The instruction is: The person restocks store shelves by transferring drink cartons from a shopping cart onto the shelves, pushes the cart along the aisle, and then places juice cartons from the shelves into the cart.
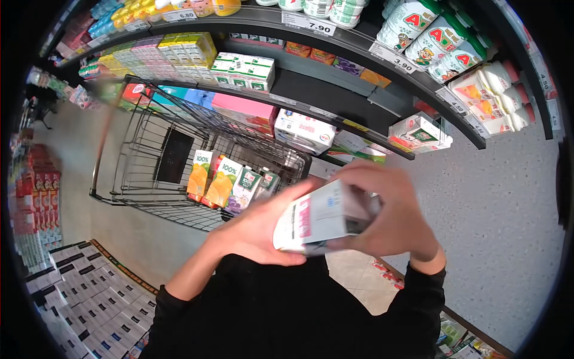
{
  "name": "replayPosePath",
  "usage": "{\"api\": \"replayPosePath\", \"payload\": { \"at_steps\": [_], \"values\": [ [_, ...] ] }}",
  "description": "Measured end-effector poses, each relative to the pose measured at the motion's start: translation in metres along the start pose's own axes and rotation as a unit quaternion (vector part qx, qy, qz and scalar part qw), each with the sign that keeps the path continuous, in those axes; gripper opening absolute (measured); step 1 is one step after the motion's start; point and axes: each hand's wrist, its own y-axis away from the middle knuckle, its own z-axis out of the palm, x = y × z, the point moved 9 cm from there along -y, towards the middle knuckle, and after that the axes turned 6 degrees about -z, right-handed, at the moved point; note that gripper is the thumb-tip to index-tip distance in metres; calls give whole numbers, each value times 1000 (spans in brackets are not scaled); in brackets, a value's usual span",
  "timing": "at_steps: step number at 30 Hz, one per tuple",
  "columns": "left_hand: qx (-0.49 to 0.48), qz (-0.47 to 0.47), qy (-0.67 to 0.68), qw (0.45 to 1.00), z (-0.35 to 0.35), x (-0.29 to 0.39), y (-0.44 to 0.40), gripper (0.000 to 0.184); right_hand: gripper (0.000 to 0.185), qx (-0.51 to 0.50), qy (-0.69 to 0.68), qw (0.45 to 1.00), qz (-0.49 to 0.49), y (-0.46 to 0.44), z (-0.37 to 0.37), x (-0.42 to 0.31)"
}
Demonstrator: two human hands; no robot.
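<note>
Between my two hands, in front of my chest, is a white drink carton (323,209) with a pink patch and small print on its side. My left hand (263,227) wraps round its left end. My right hand (394,206), a little blurred, grips the other end, and part of the carton there is hidden by the fingers. Just beyond them stands a black wire shopping cart (134,194). Inside it are several juice cartons: orange juice cartons (222,181) marked 100% and a white carton with purple grapes (242,189).
Beyond the cart, store shelves hold multipacks of small cartons (243,70), white bottles with green caps (435,39) and yogurt drink bottles (487,99). A carton pack (420,133) sits at the lower shelf's right end. Stacked white boxes (98,299) stand at lower left.
</note>
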Motion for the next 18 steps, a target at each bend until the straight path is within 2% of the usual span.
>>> {"api": "replayPosePath", "payload": {
  "at_steps": [1, 3, 5, 7, 8, 9, 11, 12, 13, 15, 16, 18],
  "values": [
    [-26, -2, 46, 999, 6, -9, 3, 86, 54, -29, -40, 998, 23, -2, 15, 6],
    [6, 12, 112, 994, 8, -34, 16, 79, 54, -31, -104, 993, 46, -3, 42, 35],
    [27, -79, 139, 987, 5, -67, 26, 73, 51, -69, -198, 970, 126, -8, 62, 56],
    [88, -157, 253, 950, 5, -91, 33, 71, 43, 13, -313, 938, 152, -9, 81, 91],
    [107, -168, 303, 932, 6, -100, 37, 71, 40, 49, -375, 914, 147, -10, 87, 100],
    [127, -176, 350, 911, 7, -110, 41, 70, 40, 46, -379, 913, 146, -8, 96, 108],
    [141, -188, 394, 889, 10, -122, 50, 69, 44, 178, -439, 869, 145, 7, 95, 129],
    [153, -197, 437, 864, 12, -127, 55, 67, 51, 197, -493, 828, 180, 17, 105, 137],
    [156, -202, 438, 862, 13, -127, 58, 67, 51, 194, -496, 826, 184, 24, 117, 140],
    [154, -234, 492, 824, 18, -133, 61, 65, 61, 190, -568, 790, 134, 34, 139, 136],
    [155, -235, 500, 819, 20, -134, 60, 66, 69, 154, -576, 787, 160, 36, 151, 124],
    [151, -236, 498, 821, 22, -133, 57, 66, 69, 139, -582, 776, 198, 42, 169, 113]
  ]
}}
